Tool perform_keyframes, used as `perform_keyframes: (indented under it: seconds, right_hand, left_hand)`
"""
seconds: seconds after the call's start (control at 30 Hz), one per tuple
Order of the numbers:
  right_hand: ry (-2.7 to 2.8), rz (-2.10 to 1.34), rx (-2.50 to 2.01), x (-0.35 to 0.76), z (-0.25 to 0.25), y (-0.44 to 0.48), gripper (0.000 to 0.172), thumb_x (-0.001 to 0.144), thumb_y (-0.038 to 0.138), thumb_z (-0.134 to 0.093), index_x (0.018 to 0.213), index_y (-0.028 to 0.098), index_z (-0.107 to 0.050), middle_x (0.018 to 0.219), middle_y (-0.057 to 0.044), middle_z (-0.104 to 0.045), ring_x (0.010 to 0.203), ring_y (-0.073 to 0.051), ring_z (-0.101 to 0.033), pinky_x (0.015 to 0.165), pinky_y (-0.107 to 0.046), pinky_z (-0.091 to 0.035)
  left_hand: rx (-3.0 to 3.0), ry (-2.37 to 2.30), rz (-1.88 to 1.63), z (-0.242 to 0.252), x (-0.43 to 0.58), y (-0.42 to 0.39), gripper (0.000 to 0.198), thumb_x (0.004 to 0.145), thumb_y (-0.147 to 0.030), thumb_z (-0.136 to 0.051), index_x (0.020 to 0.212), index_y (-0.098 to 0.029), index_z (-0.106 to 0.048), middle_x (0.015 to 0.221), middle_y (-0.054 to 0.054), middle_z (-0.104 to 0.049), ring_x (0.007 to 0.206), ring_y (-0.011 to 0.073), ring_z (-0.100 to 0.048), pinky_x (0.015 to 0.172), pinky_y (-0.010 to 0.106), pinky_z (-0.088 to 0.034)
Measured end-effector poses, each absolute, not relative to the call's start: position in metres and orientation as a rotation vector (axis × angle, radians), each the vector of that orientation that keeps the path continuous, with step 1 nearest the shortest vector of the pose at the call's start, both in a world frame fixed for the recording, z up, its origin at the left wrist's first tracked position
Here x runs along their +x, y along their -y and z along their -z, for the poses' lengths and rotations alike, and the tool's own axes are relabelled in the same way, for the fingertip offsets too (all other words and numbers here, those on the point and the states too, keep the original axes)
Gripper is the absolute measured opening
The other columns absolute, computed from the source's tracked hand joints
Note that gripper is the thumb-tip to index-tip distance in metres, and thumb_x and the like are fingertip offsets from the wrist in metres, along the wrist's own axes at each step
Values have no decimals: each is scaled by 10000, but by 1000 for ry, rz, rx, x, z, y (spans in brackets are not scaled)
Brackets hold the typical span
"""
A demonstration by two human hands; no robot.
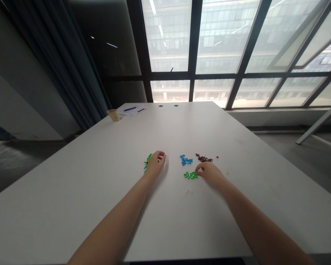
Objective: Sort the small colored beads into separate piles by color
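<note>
My left hand [155, 164] is over the right side of a mixed pile of small pieces [148, 159], mostly green with some blue, and hides part of it. Its fingers are curled together, and a tiny dark piece [166, 155] shows at the fingertips. Thumb and index finger of my right hand [210, 173] meet in a pinch at the right edge of a pile of small green bricks [191, 175]; whatever is between them is hidden. Just beyond that hand lies a pile of dark brown bricks [204, 158]. A blue brick pile [185, 160] sits between the hands.
A red piece [217, 157], a yellow piece [227, 172] and some whitish pieces [189, 191] lie apart on the white table [182, 129]. At the far left stand a paper cup [114, 115] and papers with a blue pen [130, 109]. Windows rise behind the table.
</note>
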State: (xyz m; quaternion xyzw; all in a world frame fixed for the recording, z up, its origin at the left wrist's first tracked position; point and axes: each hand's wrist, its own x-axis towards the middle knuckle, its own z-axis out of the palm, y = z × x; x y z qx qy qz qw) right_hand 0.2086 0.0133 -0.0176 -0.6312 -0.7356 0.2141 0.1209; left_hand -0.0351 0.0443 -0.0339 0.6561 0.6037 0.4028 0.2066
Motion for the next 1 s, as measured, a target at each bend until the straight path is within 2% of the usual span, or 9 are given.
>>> perform_keyframes:
  seconds: [0.13, 0.27, 0.4, 0.53, 0.77, 1.0]
  right_hand:
    - [2190, -664, -1841, 211, 17, -14, 152, 699, 222, -575, 786, 231, -700, 674, -21, -597, 620, -125, -512, 581, -229, -329]
    - [2135, -586, -1817, 214, 15, -15, 178, 732, 214, -528, 843, 218, -668, 641, -12, -572, 592, -115, -479, 565, -220, -308]
    - [2110, -510, -1786, 213, 15, -15, 158, 746, 254, -502, 828, 204, -628, 580, 9, -520, 550, -109, -434, 541, -217, -277]
    - [2105, -506, -1741, 212, 15, -14, 175, 751, 290, -485, 811, 199, -622, 561, 19, -482, 529, -102, -409, 535, -214, -267]
    - [2094, -498, -1718, 210, 14, -14, 193, 747, 321, -477, 777, 202, -625, 535, 28, -443, 515, -99, -392, 528, -213, -260]
    - [2079, -500, -1716, 209, 13, -13, 208, 748, 332, -470, 773, 203, -631, 533, 25, -450, 511, -99, -389, 527, -212, -264]
  left_hand:
    - [1808, -1751, -1174, 35, -47, -50, 175, 749, -192, -444, 874, -171, -564, 877, 61, -610, 749, 146, -558, 700, 280, -437]
    - [1905, -1862, -1147, 38, -62, -56, 265, 765, -143, -395, 929, -170, -600, 957, 83, -594, 895, 173, -536, 822, 326, -408]
    - [2127, -2021, -827, 43, -63, -56, 335, 803, -213, -388, 1071, -258, -583, 1159, 73, -531, 1077, 243, -431, 858, 429, -369]
    - [2332, -1992, -564, 47, -54, -52, 340, 809, -276, -413, 1115, -339, -546, 1325, 40, -403, 1186, 267, -316, 926, 530, -249]
    - [2381, -2019, -640, 42, -50, -47, 214, 794, -310, -445, 888, -280, -635, 1201, 54, -507, 1138, 238, -367, 947, 504, -203]
    - [2348, -2021, -628, 38, -46, -45, 185, 779, -236, -446, 789, -212, -629, 992, 75, -590, 997, 224, -454, 845, 408, -300]
